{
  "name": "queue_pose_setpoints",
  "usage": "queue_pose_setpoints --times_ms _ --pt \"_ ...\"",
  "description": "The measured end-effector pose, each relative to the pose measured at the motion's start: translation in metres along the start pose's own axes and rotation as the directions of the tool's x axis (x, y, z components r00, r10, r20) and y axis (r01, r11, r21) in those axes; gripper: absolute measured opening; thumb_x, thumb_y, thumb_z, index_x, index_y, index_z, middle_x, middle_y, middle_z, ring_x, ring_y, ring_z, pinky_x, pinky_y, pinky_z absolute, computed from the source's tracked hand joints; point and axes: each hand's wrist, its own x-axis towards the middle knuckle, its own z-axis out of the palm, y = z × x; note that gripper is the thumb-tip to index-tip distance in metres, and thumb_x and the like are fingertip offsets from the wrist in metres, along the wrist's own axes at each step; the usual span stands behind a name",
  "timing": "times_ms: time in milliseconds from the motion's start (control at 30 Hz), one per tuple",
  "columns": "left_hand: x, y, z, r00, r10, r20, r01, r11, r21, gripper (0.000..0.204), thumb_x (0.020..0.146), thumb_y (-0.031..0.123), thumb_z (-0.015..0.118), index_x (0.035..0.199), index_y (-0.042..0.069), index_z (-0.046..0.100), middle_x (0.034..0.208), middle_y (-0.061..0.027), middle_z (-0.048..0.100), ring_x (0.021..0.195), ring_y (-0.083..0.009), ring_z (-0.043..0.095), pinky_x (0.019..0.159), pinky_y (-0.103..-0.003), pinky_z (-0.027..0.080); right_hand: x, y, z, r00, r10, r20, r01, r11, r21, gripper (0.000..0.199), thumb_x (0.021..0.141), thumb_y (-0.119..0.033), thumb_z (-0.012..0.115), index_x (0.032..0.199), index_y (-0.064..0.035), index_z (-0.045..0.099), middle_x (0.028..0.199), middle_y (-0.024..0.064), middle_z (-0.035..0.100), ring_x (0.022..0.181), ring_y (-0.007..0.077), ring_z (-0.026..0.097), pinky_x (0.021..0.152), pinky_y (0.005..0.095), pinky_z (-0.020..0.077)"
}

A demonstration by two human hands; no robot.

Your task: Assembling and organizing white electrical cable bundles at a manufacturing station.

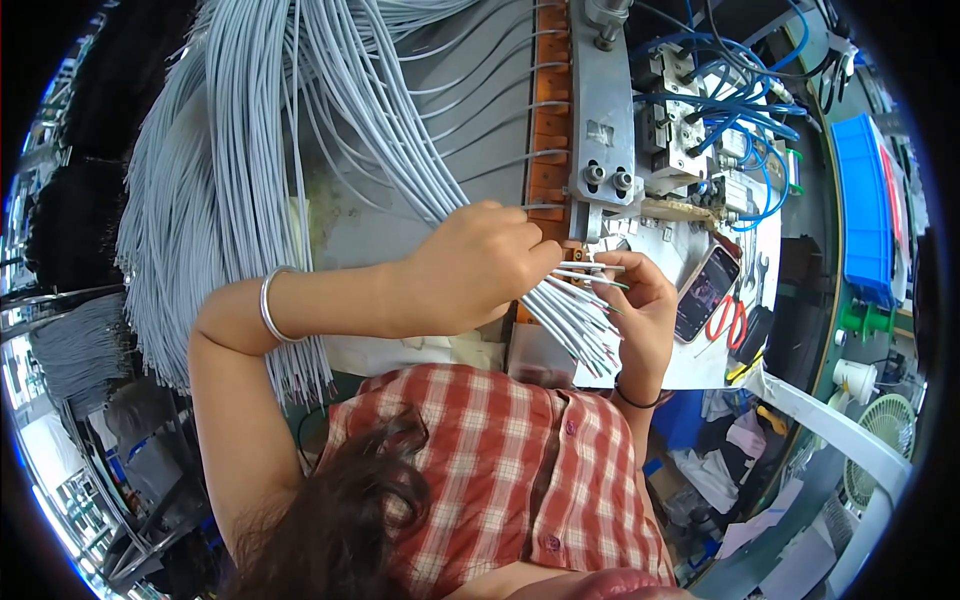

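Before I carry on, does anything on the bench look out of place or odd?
One thing: a phone with a lit screen lies slanted beside the red-handled scissors, near the right hand. It looks out of place among tools. The wires in the left hand show no obvious damage.

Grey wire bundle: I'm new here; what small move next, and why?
Probably separate one strand from the bundle with the right hand: its fingers are at the splayed ends, the left hand grips the bundle, and single wires reach the orange strip.
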Motion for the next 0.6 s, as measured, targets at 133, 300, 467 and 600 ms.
queue_pose_setpoints --times_ms 133,300,467,600 --pt "0.0001 0.0007 0.0003 0.999 0.009 -0.033 -0.011 0.998 -0.063 0.019 0.056 0.001 0.058 0.074 0.004 0.053 0.069 -0.0063 0.049 0.069 -0.0224 0.048 0.061 -0.033 0.039 0.0009 0.0074 -0.0053 0.998 -0.058 -0.03 0.058 0.998 -0.009 0.01 0.077 0.001 0.061 0.087 0.0038 0.059 0.07 0.0012 0.055 0.061 0.0044 0.05 0.053 0.0168 0.0378" --pt "-0.0007 0.0012 -0.0012 0.997 0.016 -0.071 -0.023 0.994 -0.108 0.023 0.055 -0.001 0.058 0.076 0.003 0.052 0.069 -0.0069 0.048 0.069 -0.0228 0.047 0.06 -0.033 0.039 0.0005 0.0048 -0.0016 0.995 -0.051 -0.081 0.052 0.999 0.006 0.007 0.077 0.001 0.062 0.082 0.0042 0.059 0.072 0.0032 0.058 0.062 0.0062 0.052 0.055 0.0171 0.0394" --pt "-0.004 0.0003 -0.0004 0.999 0.044 -0.018 -0.045 0.994 -0.096 0.02 0.055 -0.001 0.058 0.073 0.003 0.05 0.069 -0.0072 0.048 0.07 -0.0227 0.046 0.059 -0.033 0.04 -0.0031 0.0058 -0.0013 0.995 -0.056 -0.083 0.058 0.998 0.013 0.006 0.077 0.001 0.061 0.082 0.0046 0.059 0.072 0.0055 0.059 0.062 0.0078 0.054 0.056 0.0182 0.0408" --pt "-0.0026 0.0012 -0.0001 0.997 -0.04 -0.06 0.034 0.995 -0.091 0.018 0.055 -0.001 0.057 0.069 0.003 0.047 0.069 -0.0072 0.047 0.07 -0.0228 0.045 0.059 -0.032 0.04 -0.0027 0.0058 -0.0004 0.994 -0.061 -0.087 0.065 0.997 0.046 0.006 0.077 0.001 0.062 0.082 0.0048 0.06 0.072 0.0061 0.06 0.062 0.0076 0.055 0.056 0.018 0.0414"
